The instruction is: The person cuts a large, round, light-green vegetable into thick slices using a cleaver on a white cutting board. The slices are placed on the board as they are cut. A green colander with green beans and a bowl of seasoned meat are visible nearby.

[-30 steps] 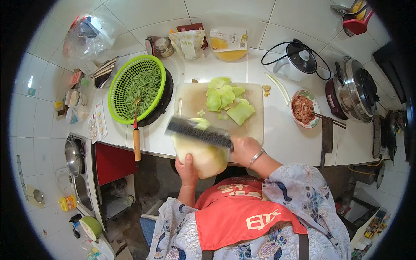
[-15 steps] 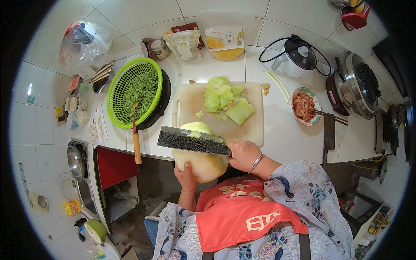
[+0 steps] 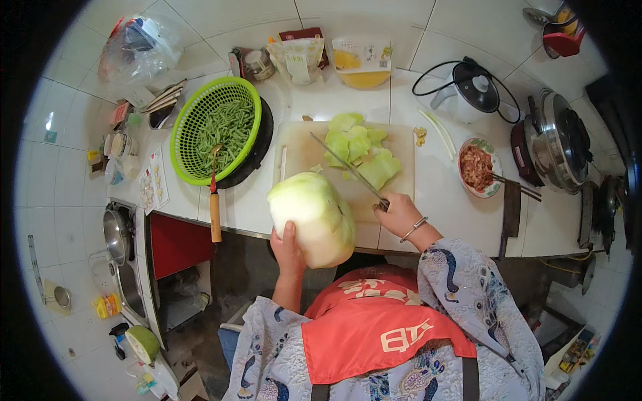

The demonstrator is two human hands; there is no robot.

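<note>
Head view: cabbage held up at the counter edge, cleaver over the board.
Left hand [image 3: 289,248] cups the pale cabbage [image 3: 314,217] from below, fingers wrapped on it; right hand [image 3: 398,212] fisted round the cleaver [image 3: 348,170] handle, blade edge-on above the cutting board [image 3: 304,150]; cut leaves [image 3: 361,148] lie on it; green colander [image 3: 210,130] to the left.

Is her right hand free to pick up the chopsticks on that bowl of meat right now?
Probably not as things stand: the right hand is closed around the cleaver over the cutting board. The chopsticks lie unobstructed on the bowl just right of the board.
</note>
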